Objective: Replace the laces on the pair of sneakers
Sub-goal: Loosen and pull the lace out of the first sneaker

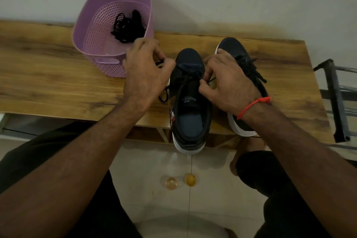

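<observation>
I am mid-lacing the near sneaker (190, 102) at the bench's (58, 83) six o'clock edge: left hand (146, 71) and right hand (226, 83) each pinch a lace (185, 81) end (lowest eyelets only). Next, I judge, cross and thread upward.

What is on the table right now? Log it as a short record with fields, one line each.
surface: wooden table
near sneaker: dark sneaker, partly laced, heel over the table edge
far sneaker: second sneaker, laced
left hand: pinches a black lace end
right hand: pinches the other lace end
basket: purple basket holding loose black laces
</observation>
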Demonstrator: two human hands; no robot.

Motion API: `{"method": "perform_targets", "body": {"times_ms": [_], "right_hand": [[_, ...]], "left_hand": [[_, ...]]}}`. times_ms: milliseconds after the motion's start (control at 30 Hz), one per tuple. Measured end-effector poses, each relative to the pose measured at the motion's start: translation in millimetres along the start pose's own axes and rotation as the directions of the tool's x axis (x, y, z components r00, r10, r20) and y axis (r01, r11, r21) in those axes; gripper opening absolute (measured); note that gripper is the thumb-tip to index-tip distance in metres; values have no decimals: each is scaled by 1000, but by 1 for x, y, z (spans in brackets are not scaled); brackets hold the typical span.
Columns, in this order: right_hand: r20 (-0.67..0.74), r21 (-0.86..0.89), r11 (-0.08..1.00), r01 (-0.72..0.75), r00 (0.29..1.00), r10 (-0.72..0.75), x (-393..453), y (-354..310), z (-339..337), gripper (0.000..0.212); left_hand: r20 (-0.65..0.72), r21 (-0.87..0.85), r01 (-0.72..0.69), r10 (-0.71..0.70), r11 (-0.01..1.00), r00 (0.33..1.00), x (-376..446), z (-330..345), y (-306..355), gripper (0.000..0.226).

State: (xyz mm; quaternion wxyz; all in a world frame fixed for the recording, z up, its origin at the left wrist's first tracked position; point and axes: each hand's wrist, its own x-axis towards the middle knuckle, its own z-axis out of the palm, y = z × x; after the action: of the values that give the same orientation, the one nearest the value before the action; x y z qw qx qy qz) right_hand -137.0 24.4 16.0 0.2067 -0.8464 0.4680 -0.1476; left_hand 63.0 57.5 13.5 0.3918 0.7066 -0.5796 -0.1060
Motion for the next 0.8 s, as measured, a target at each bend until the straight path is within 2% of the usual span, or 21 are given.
{"method": "perform_targets", "body": {"times_ms": [167, 233, 300, 367, 467, 533, 600, 733, 800], "right_hand": [[-1, 6, 1000, 0, 1000, 0, -1, 0, 0, 15], [-3, 7, 1000, -2, 1000, 2, -2, 0, 0, 14], [-3, 0, 1000, -3, 1000, 3, -1, 0, 0, 15], [-3, -3, 1000, 3, 1000, -3, -1, 0, 1, 15], [4, 1, 1000, 7, 1000, -7, 1, 1, 2, 15], [5, 7, 1000, 5, 1000, -5, 0, 1, 2, 16], [-4, 6, 1000, 9, 1000, -9, 0, 0, 2, 15], [-2, 7, 1000, 7, 1000, -7, 0, -1, 2, 16], [9, 2, 1000, -4, 1000, 4, 0, -1, 2, 15]], "left_hand": [[-29, 1, 0, 0, 1000, 1000, 2, -1, -3, 10], [43, 47, -15, 13, 999, 999, 3, 1, -3, 20], [168, 137, -94, 70, 986, 983, -4, 8, 0, 31], [254, 206, -177, 122, 962, 959, -14, 18, 4, 30], [303, 270, -230, 145, 935, 942, -22, 28, 5, 23], [291, 271, -245, 164, 931, 943, -22, 30, 4, 20], [223, 268, -225, 167, 937, 960, -15, 25, 3, 19], [-2, 189, -56, 57, 980, 998, 4, 6, -4, 20], [12, 164, -43, 42, 985, 999, 4, 4, -6, 19]]}}
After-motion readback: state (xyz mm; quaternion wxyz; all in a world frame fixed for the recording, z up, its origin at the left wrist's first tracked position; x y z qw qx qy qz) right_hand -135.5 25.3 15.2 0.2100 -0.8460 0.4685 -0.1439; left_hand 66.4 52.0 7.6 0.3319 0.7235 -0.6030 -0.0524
